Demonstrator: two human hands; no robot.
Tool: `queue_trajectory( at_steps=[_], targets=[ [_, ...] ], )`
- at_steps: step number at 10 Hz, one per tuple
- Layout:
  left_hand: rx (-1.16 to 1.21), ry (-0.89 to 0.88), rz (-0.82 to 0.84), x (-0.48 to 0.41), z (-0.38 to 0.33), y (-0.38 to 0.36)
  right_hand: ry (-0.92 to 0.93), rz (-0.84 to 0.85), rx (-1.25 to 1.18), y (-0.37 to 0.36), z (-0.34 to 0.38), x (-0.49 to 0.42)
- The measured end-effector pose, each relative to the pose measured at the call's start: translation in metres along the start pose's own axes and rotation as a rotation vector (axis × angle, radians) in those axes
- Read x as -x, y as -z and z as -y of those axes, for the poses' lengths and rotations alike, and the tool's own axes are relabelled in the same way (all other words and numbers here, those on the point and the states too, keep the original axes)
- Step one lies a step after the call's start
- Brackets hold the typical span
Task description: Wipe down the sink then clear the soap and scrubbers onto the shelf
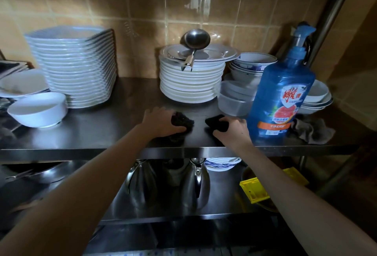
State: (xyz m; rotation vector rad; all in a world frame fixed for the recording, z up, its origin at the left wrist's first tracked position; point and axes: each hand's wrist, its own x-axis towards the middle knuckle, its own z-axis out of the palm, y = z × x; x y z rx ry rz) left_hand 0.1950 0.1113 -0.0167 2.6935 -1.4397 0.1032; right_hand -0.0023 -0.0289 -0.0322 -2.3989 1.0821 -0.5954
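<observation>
On shelf [98, 131], front: L hand [161, 121] grips coarse scrubber [182, 118], R hand [232, 131] grips black scrubber [216, 122]; soap bottle [281, 96] at R hand's 3 o'clock.

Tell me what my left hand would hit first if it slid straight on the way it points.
Probably the stack of round plates under the ladle: the left hand, gripping a dark scrubber, points back and right toward it, though depth is unclear.

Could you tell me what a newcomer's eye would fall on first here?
The tall blue soap bottle stands at the right of the steel shelf. At its front middle, the left hand holds the left scrubber and the right hand the right scrubber. A plate stack towers rear left.
</observation>
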Motion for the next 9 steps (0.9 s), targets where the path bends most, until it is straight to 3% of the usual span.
queue_trajectory(
  at_steps=[4, 7, 9],
  targets=[
    [0.062, 0.016, -0.03, 0.004, 0.02, 0.003, -0.04, 0.045, 0.151, -0.011, 0.01, -0.004],
    [0.09, -0.005, -0.04, 0.021, 0.011, 0.011, -0.02, 0.021, 0.135, 0.004, 0.012, 0.019],
    [0.123, -0.05, -0.113, 0.039, -0.011, 0.016, 0.008, -0.071, 0.104, 0.026, -0.005, 0.048]
  ],
)
